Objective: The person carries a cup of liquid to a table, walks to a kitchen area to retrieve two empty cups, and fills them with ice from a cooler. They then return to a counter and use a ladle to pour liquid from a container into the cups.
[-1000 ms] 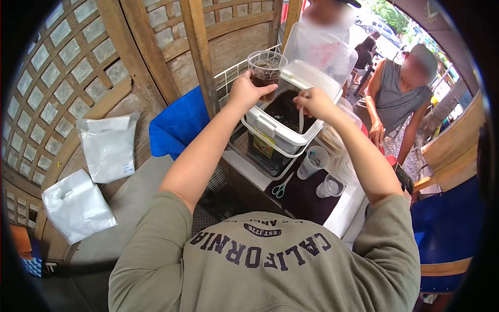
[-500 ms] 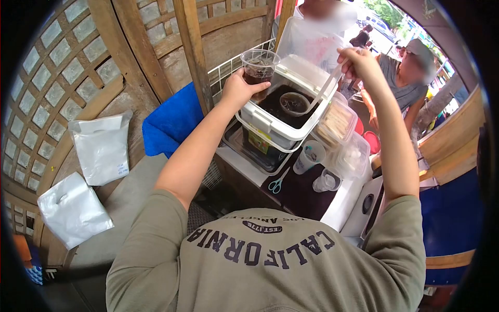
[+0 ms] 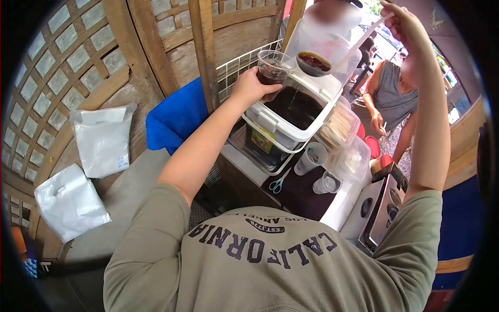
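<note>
My left hand [image 3: 250, 87] grips a clear plastic cup [image 3: 272, 66] partly filled with dark liquid, held over the far-left corner of a white rectangular tub [image 3: 271, 122] full of the same dark liquid. My right hand [image 3: 404, 23] is raised high at the upper right and holds the long white handle of a ladle [image 3: 314, 62]. The ladle's bowl is full of dark liquid and hovers just right of the cup, above the tub. A thin stream drips from it into the tub.
Clear lidded containers [image 3: 340, 125] stand right of the tub, with empty plastic cups [image 3: 311, 158] and scissors [image 3: 278, 183] on a dark mat. White plastic bags [image 3: 102, 139] hang on the lattice wall at left, beside a blue cloth [image 3: 174, 117]. Two people stand beyond the counter.
My right hand has lifted the ladle out of the tub, up and to the right, bringing its full bowl level with the cup. The left hand has kept the cup nearly still.
</note>
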Action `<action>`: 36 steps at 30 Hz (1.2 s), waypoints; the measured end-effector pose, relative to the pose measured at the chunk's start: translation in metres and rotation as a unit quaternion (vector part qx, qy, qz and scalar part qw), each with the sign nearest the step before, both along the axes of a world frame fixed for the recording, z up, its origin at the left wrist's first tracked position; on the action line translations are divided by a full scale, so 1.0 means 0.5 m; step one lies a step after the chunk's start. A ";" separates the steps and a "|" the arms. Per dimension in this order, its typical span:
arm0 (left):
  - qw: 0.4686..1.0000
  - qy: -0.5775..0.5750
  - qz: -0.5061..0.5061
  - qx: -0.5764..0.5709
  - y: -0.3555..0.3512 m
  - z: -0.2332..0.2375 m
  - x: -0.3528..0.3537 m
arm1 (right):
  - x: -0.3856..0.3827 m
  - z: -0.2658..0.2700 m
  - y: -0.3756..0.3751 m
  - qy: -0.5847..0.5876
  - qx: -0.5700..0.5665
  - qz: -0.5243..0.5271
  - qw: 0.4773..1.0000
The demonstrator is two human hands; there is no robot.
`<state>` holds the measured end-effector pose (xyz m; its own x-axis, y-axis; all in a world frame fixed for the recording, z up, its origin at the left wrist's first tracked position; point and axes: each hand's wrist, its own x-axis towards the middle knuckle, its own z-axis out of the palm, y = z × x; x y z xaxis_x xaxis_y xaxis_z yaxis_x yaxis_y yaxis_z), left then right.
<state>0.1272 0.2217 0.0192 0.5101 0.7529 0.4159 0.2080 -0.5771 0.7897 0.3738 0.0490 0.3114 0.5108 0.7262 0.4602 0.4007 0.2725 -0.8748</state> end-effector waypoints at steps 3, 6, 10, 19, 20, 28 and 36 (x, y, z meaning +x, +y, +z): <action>1.000 0.018 -0.010 -0.003 -0.021 0.018 0.003 | -0.072 0.023 -0.020 -0.123 -0.036 -0.061 0.990; 0.999 0.041 -0.016 0.004 -0.028 0.020 0.021 | -0.099 0.016 -0.013 -0.140 -0.007 -0.022 0.990; 0.998 0.066 -0.013 -0.016 -0.069 0.050 0.032 | -0.090 -0.013 0.029 -0.128 -0.054 -0.034 0.990; 0.997 0.072 0.002 0.016 -0.066 0.040 0.059 | -0.185 -0.037 -0.009 -0.206 -0.085 -0.076 0.972; 0.998 0.068 -0.001 0.016 -0.067 0.042 0.060 | -0.191 -0.034 -0.009 -0.206 -0.101 -0.065 0.971; 0.998 0.056 -0.006 0.010 -0.065 0.034 0.069 | -0.194 -0.042 -0.014 -0.240 -0.095 -0.002 0.966; 0.999 0.030 -0.004 -0.018 -0.062 0.030 0.072 | -0.198 -0.067 -0.017 -0.309 -0.082 0.024 0.947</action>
